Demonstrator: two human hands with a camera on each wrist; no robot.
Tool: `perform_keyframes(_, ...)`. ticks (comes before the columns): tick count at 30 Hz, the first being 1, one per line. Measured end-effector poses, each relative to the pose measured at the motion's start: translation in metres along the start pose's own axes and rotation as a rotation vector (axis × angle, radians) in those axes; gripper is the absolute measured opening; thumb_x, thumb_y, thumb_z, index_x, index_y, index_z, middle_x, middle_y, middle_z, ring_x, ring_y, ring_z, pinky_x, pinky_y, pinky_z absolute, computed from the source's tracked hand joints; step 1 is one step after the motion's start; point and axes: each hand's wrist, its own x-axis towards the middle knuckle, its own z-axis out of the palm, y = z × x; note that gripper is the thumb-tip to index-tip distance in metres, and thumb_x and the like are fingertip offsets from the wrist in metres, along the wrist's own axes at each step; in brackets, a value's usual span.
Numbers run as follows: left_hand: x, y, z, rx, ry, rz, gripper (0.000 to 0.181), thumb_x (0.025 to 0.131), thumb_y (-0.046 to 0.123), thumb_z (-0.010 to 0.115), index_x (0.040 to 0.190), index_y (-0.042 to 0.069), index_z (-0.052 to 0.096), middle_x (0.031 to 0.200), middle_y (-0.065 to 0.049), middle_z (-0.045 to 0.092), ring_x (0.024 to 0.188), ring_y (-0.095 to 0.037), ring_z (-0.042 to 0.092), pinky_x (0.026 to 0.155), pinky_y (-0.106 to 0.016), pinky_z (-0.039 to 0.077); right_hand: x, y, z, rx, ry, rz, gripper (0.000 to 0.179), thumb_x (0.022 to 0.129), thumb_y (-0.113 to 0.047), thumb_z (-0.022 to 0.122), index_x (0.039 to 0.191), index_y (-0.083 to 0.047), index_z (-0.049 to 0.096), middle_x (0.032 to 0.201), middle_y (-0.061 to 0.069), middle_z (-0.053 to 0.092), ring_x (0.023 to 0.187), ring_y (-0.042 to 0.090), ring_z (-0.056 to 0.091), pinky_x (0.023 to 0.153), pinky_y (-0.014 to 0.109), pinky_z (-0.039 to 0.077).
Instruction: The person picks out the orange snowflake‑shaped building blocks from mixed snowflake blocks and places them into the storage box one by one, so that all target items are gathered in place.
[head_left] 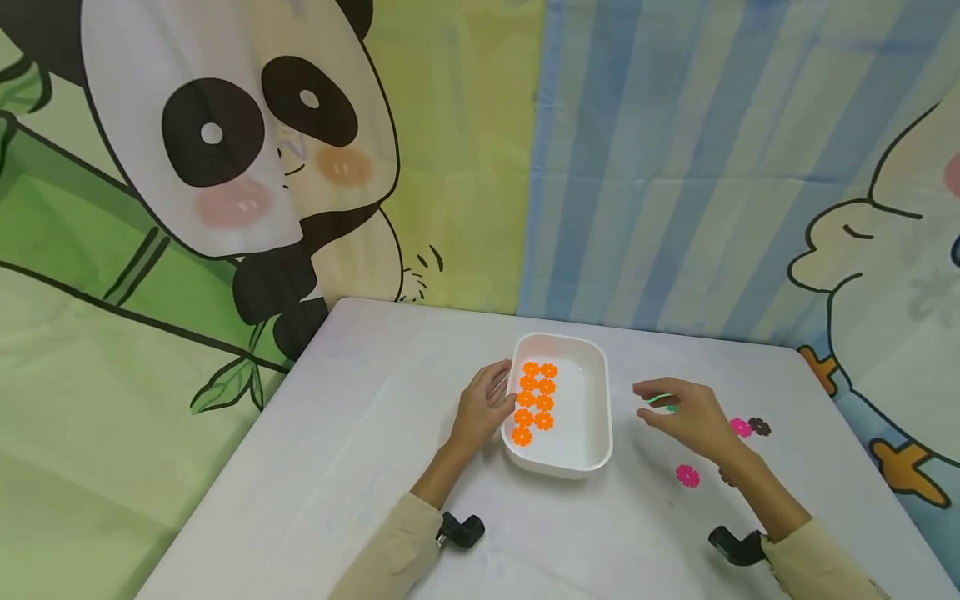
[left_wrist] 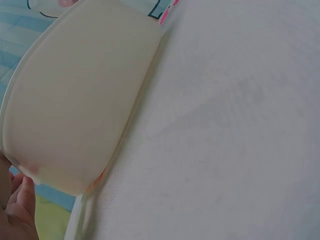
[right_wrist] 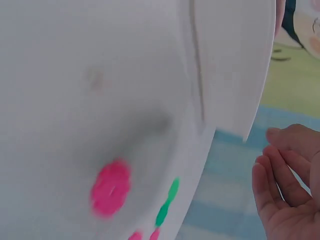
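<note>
A white rectangular plastic tray (head_left: 573, 467) stands on the table, its outer side (left_wrist: 85, 95) filling much of the left wrist view. Two columns of orange flower-shaped pieces (head_left: 545, 402) lie along its left part. My left hand (head_left: 477, 407) holds the tray's left rim, thumb at the edge and fingers along the outside. To the right of the tray, my right hand (head_left: 692, 414) hovers above the table with thumb and fingers apart and nothing between them. Green pieces (head_left: 671, 408) lie behind it, partly hidden; they also show in the right wrist view (right_wrist: 167, 202).
Pink flower pieces (head_left: 687, 476) and a dark brown one (head_left: 760, 427) lie on the white table (head_left: 360, 417) around the right hand. Another brown piece (head_left: 726, 477) is partly covered by the right forearm. A printed cloth with a panda (head_left: 240, 125) hangs behind the table.
</note>
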Motion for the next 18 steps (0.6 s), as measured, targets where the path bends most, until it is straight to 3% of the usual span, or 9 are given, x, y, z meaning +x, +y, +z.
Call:
perform_keyframes(7,0.001,-0.002,0.001,-0.005,-0.008,0.003,0.055,0.086,-0.007,0.066,0.138,0.001,0.049,0.138,-0.01,0.05,0.131,-0.018,0.048,0.102,-0.024,0.043,-0.05,0.03,-0.042,-0.094,0.049,0.165,0.035,0.082,-0.014,0.079,0.115,-0.006,0.07,0.107,0.012,0.071,0.087,0.026,0.069,0.065,0.015,0.056)
perform_keyframes(14,-0.001,0.003,-0.003,-0.028,-0.015,0.0,0.054,0.087,-0.007,0.065,0.138,-0.001,0.048,0.139,-0.013,0.049,0.132,-0.019,0.047,0.103,-0.026,0.043,-0.088,0.056,-0.066,-0.126,0.047,0.357,0.043,0.086,-0.026,0.076,0.12,-0.003,0.067,0.11,0.018,0.069,0.093,0.032,0.068,0.065,0.015,0.056)
perform_keyframes(18,-0.001,-0.001,0.0,-0.016,-0.012,-0.017,0.054,0.087,-0.004,0.066,0.138,0.002,0.048,0.139,-0.008,0.049,0.132,-0.014,0.047,0.102,-0.023,0.043,-0.109,0.065,-0.073,-0.109,0.022,0.436,0.052,0.084,-0.034,0.077,0.121,0.0,0.065,0.111,0.02,0.069,0.091,0.028,0.069,0.064,0.017,0.058)
